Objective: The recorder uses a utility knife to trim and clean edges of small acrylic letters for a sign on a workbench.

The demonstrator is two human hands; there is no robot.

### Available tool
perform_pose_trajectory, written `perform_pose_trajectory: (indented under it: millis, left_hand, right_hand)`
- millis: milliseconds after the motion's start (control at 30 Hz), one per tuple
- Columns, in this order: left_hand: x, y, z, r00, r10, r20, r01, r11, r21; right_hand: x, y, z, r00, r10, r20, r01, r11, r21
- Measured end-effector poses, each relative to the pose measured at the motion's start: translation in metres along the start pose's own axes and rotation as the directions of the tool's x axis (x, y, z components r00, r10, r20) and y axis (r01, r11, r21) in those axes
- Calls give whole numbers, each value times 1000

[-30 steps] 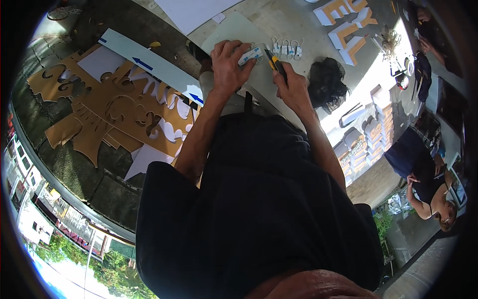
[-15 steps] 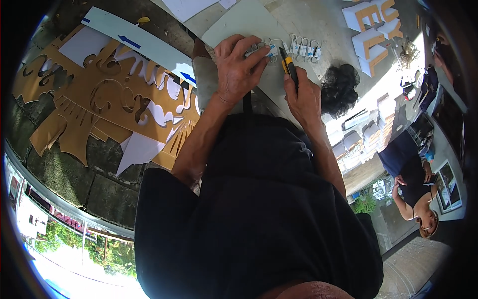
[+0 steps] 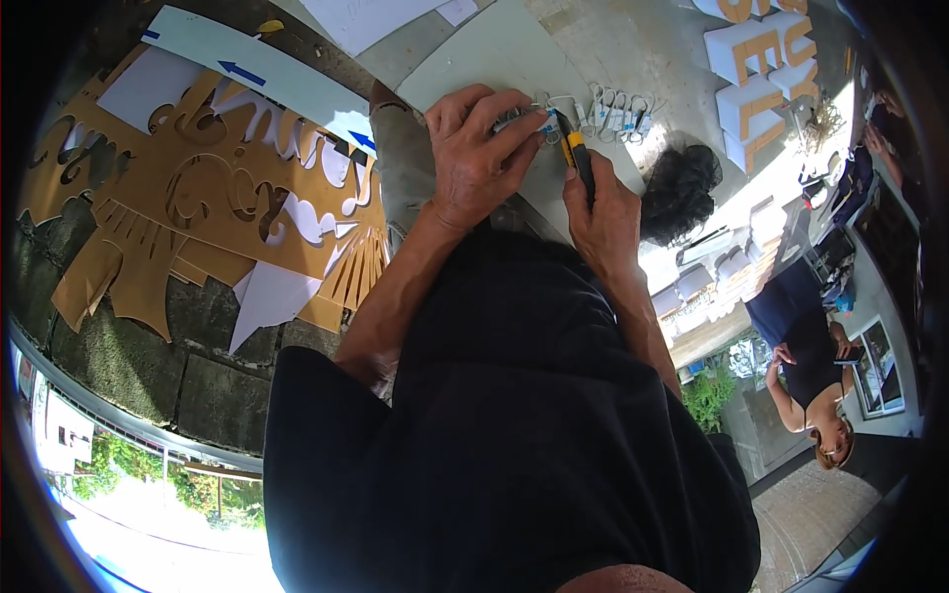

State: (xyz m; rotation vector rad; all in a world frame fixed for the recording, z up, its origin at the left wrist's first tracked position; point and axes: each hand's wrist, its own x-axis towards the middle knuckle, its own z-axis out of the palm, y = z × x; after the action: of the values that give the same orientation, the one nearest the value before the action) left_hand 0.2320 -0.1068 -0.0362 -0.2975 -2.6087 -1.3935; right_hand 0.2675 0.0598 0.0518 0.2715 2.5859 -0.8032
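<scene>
My right hand [image 3: 605, 217] is closed around a yellow and black utility knife [image 3: 577, 156], its tip pointing away from me. The blade end meets a small white and blue piece [image 3: 547, 119] lying on a pale grey board [image 3: 474, 61]. My left hand [image 3: 482, 158] presses down on the left part of this piece with bent fingers, fingertips close beside the blade. Its thumb and most of what lies under the palm are hidden. Just right of the knife, several similar small pieces with thin wire-like loops [image 3: 618, 114] lie in a row.
A bunched black mesh [image 3: 682, 193] lies right of my right hand. White and tan block letters [image 3: 746, 99] stand beyond it. On the left are brown cut-out panels [image 3: 208, 198] and a white strip with blue arrows [image 3: 257, 74]. A person in dark clothes [image 3: 816, 346] is at the right.
The whole view has shifted slightly. The knife stays at the small piece, its blade end a little lower in the picture. My left hand keeps its hold.
</scene>
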Motion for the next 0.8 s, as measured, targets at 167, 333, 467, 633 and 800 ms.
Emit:
perform_pose_trajectory:
  millis: [167,333,467,633,800]
  left_hand:
    - [-1,-1,0,1000,-4,4,4,1000,3]
    - [-1,0,1,1000,-4,2,4,1000,-2]
    - [-1,-1,1,1000,2,-11,-2,1000,-4]
    - [-1,-1,0,1000,-2,-1,2,1000,-10]
    - [-2,-1,0,1000,-5,-1,5,1000,-13]
  right_hand:
    - [1,0,1,1000,12,0,-12,1000,2]
    - [0,-1,2,1000,12,4,-12,1000,-10]
    - [0,-4,2,1000,9,-11,-9,1000,-11]
    - [0,-3,3,1000,0,-16,0,1000,-23]
    - [0,-4,3,1000,9,-15,-9,999,-32]
